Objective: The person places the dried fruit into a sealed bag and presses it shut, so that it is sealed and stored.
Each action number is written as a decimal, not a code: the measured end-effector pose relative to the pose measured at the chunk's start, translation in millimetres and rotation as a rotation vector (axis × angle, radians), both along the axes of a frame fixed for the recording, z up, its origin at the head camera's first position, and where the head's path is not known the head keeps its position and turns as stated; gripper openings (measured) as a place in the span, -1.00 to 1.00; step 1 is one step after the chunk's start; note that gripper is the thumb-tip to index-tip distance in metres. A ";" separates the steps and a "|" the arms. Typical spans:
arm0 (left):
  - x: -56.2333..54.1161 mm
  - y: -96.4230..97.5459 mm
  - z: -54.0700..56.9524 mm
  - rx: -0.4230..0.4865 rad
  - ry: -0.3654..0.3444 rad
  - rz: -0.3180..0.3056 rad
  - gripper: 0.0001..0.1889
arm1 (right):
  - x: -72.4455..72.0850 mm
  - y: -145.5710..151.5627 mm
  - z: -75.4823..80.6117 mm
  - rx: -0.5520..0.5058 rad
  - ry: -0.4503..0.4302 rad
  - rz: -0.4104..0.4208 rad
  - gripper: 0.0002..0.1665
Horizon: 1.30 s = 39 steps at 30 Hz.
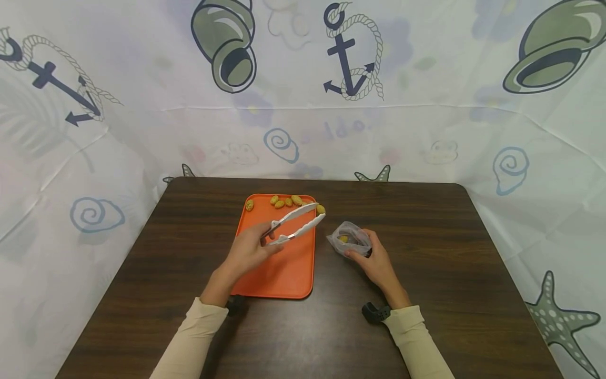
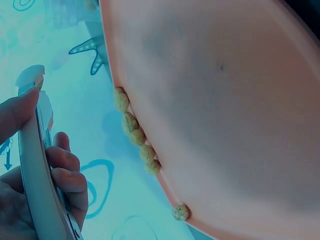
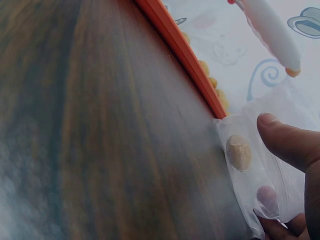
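Left hand [image 1: 248, 250]: grips tongs [image 1: 298, 212]
Right hand [image 1: 377, 265]: holds bag [image 1: 352, 238]
Yellow piece [image 1: 321, 209]: probably light, firm; pinch mid-body
Bag: likely limp; grip rim

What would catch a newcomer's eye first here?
The orange tray on the dark table, yellowish pieces along its far edge. Then the white tongs in the left hand, a piece at their tips, and the bag the right hand holds beside the tray.

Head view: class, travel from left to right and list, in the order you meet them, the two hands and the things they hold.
Left hand, white-tipped tongs, clear plastic bag, right hand.
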State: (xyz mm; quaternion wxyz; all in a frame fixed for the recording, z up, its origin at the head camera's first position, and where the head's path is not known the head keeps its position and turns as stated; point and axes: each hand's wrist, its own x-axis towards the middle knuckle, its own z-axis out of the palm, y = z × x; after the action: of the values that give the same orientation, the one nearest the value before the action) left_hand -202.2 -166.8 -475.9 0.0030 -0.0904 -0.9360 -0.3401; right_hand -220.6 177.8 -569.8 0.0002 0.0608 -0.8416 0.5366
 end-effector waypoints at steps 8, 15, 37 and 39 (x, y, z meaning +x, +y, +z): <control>2.4 6.7 5.4 0.004 -0.009 -0.008 -0.64 | 0.5 0.2 0.6 -0.003 0.002 -0.005 -0.14; 0.9 12.5 5.4 -0.001 0.014 -0.048 -0.64 | -0.1 0.5 0.6 0.001 0.004 -0.009 -0.15; 0.3 38.0 1.4 -0.045 0.019 -0.139 -0.67 | -1.9 0.7 1.2 0.002 0.024 -0.005 -0.15; 0.1 40.3 1.0 -0.045 0.027 -0.150 -0.67 | -2.0 0.9 0.5 0.005 0.026 -0.005 -0.15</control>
State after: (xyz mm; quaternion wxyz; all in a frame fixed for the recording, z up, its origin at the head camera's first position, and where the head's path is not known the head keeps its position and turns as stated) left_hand -202.1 -126.6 -474.9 -0.0117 -0.1651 -0.9339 -0.3169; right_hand -222.5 178.7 -569.3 0.0122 0.0656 -0.8430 0.5338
